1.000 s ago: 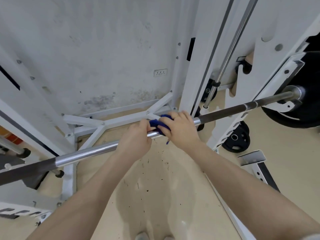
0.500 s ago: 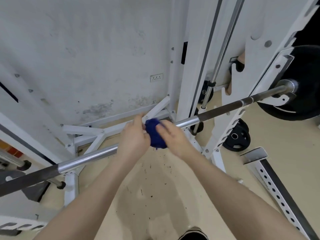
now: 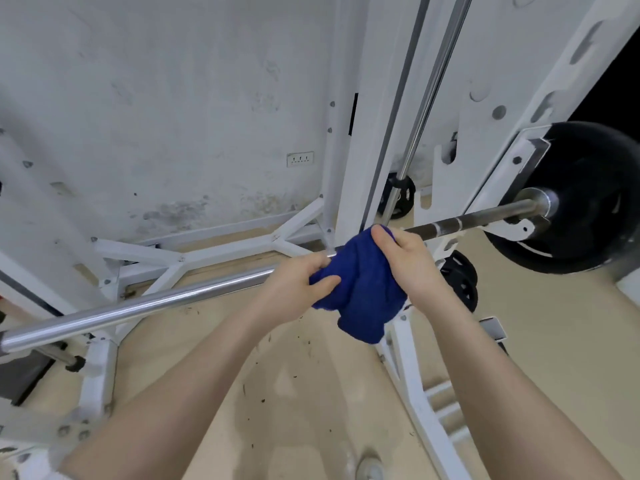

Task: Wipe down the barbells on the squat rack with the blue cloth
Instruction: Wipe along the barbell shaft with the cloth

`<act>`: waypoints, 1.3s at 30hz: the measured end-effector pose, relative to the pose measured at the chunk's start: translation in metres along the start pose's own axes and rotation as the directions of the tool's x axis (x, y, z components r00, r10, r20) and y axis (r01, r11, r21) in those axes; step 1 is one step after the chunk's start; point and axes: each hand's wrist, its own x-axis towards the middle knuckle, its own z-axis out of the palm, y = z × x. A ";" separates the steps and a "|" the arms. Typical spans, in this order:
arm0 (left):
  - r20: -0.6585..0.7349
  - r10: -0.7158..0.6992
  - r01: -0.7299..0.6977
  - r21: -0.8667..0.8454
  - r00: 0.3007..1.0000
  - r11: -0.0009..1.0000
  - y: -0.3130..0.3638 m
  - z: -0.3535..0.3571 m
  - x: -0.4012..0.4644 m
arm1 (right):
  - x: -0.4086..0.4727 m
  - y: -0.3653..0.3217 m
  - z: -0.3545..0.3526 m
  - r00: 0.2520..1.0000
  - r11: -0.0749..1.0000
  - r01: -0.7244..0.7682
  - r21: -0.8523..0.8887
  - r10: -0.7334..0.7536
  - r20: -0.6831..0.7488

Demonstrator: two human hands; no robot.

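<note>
With our left hand (image 3: 300, 285) and right hand (image 3: 412, 259) both pinching the bunched blue cloth (image 3: 360, 289) over the barbell (image 3: 166, 299) mid-shaft, near the squat rack's right upright (image 3: 356, 188), we should wrap it fully round before sliding.

blue cloth (image 3: 360, 292) now opened out from a wad, hanging lower between both hands
</note>
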 end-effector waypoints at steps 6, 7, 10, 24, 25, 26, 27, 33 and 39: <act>-0.341 -0.094 0.063 -0.101 0.935 0.993 0.028 0.007 0.037 | 0.042 -0.011 -0.062 0.991 0.994 0.103 -0.031 -0.099 0.094; -0.389 -0.127 0.099 -0.091 0.913 0.991 0.028 0.009 0.044 | 0.057 -0.010 -0.058 0.990 0.987 0.131 -0.097 -0.125 0.063; -0.463 -0.189 0.289 0.154 0.866 0.945 0.018 0.020 0.057 | 0.090 0.011 -0.033 0.956 0.663 0.224 -0.714 -0.292 0.028; -0.530 -0.221 0.468 0.392 0.818 0.792 -0.001 0.060 0.050 | 0.110 0.072 -0.034 0.747 0.142 0.509 -0.849 -0.562 0.355; -0.525 -0.222 0.472 0.408 0.821 0.781 0.000 0.061 0.051 | 0.107 0.071 -0.029 0.764 0.144 0.496 -0.856 -0.541 0.352; -0.522 -0.227 0.477 0.415 0.822 0.775 0.000 0.062 0.051 | 0.102 0.070 -0.020 0.772 0.147 0.501 -0.853 -0.522 0.363; -0.521 -0.231 0.481 0.416 0.822 0.772 0.002 0.062 0.051 | 0.096 0.067 -0.012 0.759 0.149 0.528 -0.836 -0.525 0.386; -0.513 -0.194 0.451 0.442 0.836 0.775 0.011 0.064 0.057 | 0.113 0.082 -0.037 0.581 -0.022 0.646 -0.763 -0.634 0.510; -0.472 -0.060 0.299 0.449 0.879 0.842 0.039 0.095 0.083 | 0.136 0.101 -0.127 0.773 0.063 0.419 -0.906 -0.549 0.319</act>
